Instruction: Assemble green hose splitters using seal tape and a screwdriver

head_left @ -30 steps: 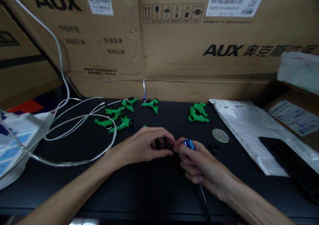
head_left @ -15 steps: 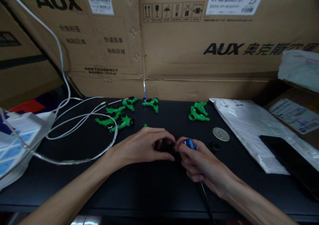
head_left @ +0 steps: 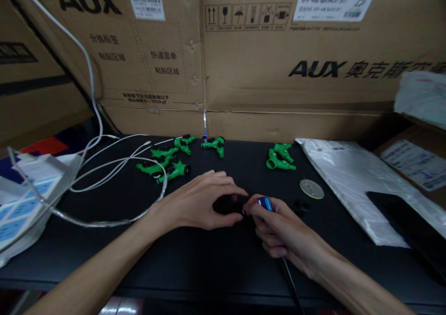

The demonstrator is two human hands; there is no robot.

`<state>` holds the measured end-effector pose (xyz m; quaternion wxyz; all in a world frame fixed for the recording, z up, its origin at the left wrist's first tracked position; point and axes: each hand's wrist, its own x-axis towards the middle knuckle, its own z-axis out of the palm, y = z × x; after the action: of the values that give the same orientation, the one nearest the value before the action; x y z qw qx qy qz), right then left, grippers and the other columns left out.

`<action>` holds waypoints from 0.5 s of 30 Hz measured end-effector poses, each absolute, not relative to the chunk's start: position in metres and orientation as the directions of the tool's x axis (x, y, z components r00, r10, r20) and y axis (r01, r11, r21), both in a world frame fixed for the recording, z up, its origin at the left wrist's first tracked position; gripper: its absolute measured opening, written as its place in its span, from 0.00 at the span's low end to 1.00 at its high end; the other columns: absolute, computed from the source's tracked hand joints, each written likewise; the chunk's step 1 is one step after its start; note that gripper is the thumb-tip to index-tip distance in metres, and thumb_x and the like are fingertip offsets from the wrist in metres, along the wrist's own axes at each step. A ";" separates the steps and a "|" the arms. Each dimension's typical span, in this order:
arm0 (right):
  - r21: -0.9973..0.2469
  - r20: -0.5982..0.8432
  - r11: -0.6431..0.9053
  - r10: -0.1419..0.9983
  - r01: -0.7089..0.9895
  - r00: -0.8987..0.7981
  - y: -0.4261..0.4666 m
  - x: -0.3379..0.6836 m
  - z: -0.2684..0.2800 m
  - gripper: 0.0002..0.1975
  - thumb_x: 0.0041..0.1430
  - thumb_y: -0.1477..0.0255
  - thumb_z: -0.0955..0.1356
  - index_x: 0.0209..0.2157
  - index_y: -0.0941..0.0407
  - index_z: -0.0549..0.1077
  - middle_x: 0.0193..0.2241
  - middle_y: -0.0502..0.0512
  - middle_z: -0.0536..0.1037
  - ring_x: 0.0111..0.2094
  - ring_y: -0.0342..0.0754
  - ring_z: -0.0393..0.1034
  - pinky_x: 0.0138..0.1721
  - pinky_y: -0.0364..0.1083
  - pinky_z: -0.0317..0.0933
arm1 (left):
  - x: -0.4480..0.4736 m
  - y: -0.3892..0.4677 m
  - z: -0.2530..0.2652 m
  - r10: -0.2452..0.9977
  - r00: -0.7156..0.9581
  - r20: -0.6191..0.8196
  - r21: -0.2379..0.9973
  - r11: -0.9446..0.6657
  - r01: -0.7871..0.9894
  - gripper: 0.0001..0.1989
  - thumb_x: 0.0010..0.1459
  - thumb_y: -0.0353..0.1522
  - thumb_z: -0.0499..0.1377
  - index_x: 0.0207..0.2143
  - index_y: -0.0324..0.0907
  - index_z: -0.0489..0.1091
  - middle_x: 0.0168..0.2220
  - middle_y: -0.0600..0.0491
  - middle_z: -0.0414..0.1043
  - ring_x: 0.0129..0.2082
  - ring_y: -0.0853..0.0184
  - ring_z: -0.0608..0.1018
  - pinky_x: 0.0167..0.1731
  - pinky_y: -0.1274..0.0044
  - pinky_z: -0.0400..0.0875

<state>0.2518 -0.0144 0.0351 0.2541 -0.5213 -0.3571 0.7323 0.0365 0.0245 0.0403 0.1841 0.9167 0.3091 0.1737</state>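
Note:
My right hand [head_left: 275,224] is closed around a slim blue-ended tool [head_left: 265,203]. A long dark rod or cord runs from below that fist to the table's front edge; I cannot tell which it is. The right thumb and forefinger are pinched together, close to the left fingertips. My left hand [head_left: 205,201] curves in a C shape around something dark, which blends into the black table and cannot be made out. Several green branched hose connectors [head_left: 177,168] lie beyond the left hand. Small black rings [head_left: 302,206] rest just right of my right hand.
More green connectors [head_left: 280,157] and a round pale disc [head_left: 311,189] lie right of centre. A white plastic mailer [head_left: 341,171] and a black phone [head_left: 404,222] are at the right. White cables [head_left: 104,223] and a power strip [head_left: 28,213] occupy the left. Cardboard boxes [head_left: 244,82] stand behind.
The view has shifted slightly, so the background sits further right. My left fingers have moved a little around the dark thing; my right hand keeps its grip on the blue-ended tool.

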 end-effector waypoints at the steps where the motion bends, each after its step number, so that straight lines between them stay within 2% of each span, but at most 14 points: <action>1: -0.785 -0.585 -0.619 0.744 -0.005 -0.324 -0.014 0.252 0.035 0.19 0.54 0.58 0.75 0.36 0.52 0.65 0.16 0.35 0.54 0.15 0.33 0.39 0.14 0.34 0.35 | 0.036 0.026 0.040 0.631 0.737 0.241 0.447 -0.746 0.493 0.16 0.64 0.37 0.64 0.53 0.44 0.75 0.42 0.53 0.79 0.42 0.62 0.76 0.49 0.68 0.66; 4: -0.779 -0.585 -0.626 0.743 -0.027 -0.324 -0.014 0.255 0.038 0.22 0.52 0.55 0.77 0.35 0.52 0.65 0.16 0.36 0.54 0.15 0.33 0.39 0.14 0.34 0.35 | 0.031 0.032 0.039 0.648 0.661 0.378 0.446 -0.753 0.484 0.10 0.70 0.33 0.58 0.49 0.42 0.77 0.41 0.52 0.80 0.41 0.64 0.77 0.49 0.70 0.66; 7: -0.781 -0.570 -0.622 0.747 -0.059 -0.341 -0.009 0.262 0.050 0.25 0.50 0.50 0.77 0.32 0.53 0.66 0.15 0.36 0.54 0.15 0.33 0.39 0.13 0.34 0.35 | 0.022 0.042 0.040 0.706 0.569 0.422 0.457 -0.707 0.539 0.11 0.71 0.30 0.55 0.48 0.42 0.77 0.41 0.51 0.80 0.43 0.64 0.77 0.48 0.71 0.67; 11: -0.796 -0.493 -0.580 0.787 -0.173 -0.371 0.005 0.271 0.079 0.24 0.49 0.49 0.77 0.32 0.53 0.69 0.15 0.37 0.53 0.15 0.33 0.37 0.13 0.34 0.36 | 0.005 0.051 0.047 0.783 0.560 0.271 0.545 -0.604 0.582 0.17 0.69 0.24 0.50 0.52 0.44 0.75 0.48 0.51 0.77 0.49 0.63 0.76 0.54 0.68 0.67; 15: -0.832 -0.329 -0.466 0.852 -0.302 -0.408 0.022 0.269 0.120 0.19 0.61 0.52 0.70 0.29 0.55 0.71 0.16 0.40 0.53 0.15 0.35 0.36 0.12 0.36 0.37 | -0.009 0.053 0.054 0.771 0.633 0.069 0.649 -0.517 0.559 0.22 0.62 0.23 0.56 0.57 0.46 0.72 0.56 0.50 0.73 0.56 0.60 0.74 0.60 0.64 0.65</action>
<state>0.2695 0.0224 0.1195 0.3785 -0.3906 -0.3519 0.7618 -0.0086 0.0534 0.0543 0.2993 0.8526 0.3898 0.1775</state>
